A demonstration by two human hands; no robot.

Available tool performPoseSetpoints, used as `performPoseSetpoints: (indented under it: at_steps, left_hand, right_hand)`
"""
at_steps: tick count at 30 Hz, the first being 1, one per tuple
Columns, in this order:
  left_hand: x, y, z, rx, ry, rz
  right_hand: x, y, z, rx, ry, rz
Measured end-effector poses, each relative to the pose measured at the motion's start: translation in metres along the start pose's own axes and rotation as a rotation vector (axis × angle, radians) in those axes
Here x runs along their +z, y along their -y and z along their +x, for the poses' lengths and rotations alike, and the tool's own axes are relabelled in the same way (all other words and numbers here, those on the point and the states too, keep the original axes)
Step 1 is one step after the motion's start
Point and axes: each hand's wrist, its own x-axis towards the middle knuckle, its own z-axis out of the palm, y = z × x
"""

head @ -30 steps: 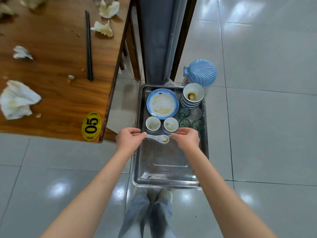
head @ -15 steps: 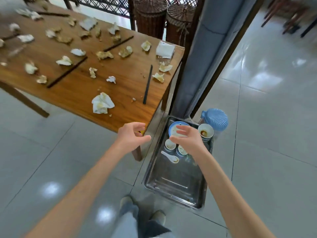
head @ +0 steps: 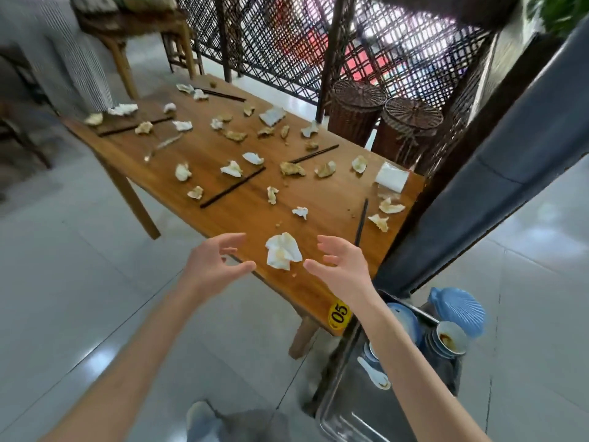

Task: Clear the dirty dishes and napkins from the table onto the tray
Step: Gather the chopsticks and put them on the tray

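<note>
Yellow sticker (head: pixel 339 314) reading 05, wooden table (head: pixel 242 205)

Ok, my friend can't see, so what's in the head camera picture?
Two empty hands, left hand and right hand, reach toward a crumpled napkin on a messy wooden table. A metal tray of dirty dishes sits on the floor.

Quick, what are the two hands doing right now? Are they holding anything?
Left hand: open, fingers loosely spread, holding nothing.
Right hand: open, holding nothing, beside the big napkin.
</note>
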Motion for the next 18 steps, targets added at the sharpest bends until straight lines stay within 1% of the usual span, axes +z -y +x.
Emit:
performPoseSetpoints:
  at_steps: [5,9,14,18]
  left_hand:
    - [-0.065,0.038,0.054,0.036,0.011,-0.021]
    - [-0.105,0.063,0.095,0.062,0.016,-0.012]
    - [-0.133,0.090,0.146,0.044,0.025,-0.009]
    - [-0.140,0.109,0.196,0.022,0.043,0.010]
  right_hand:
    - [0.071,0.042,0.041,0.018,-0.017,0.007]
    - [0.119,0.073,0.075,0.031,-0.027,0.024]
    - [0.161,0.099,0.121,0.072,-0.021,0.040]
    - [0.185,0.106,0.164,0.110,-0.023,0.041]
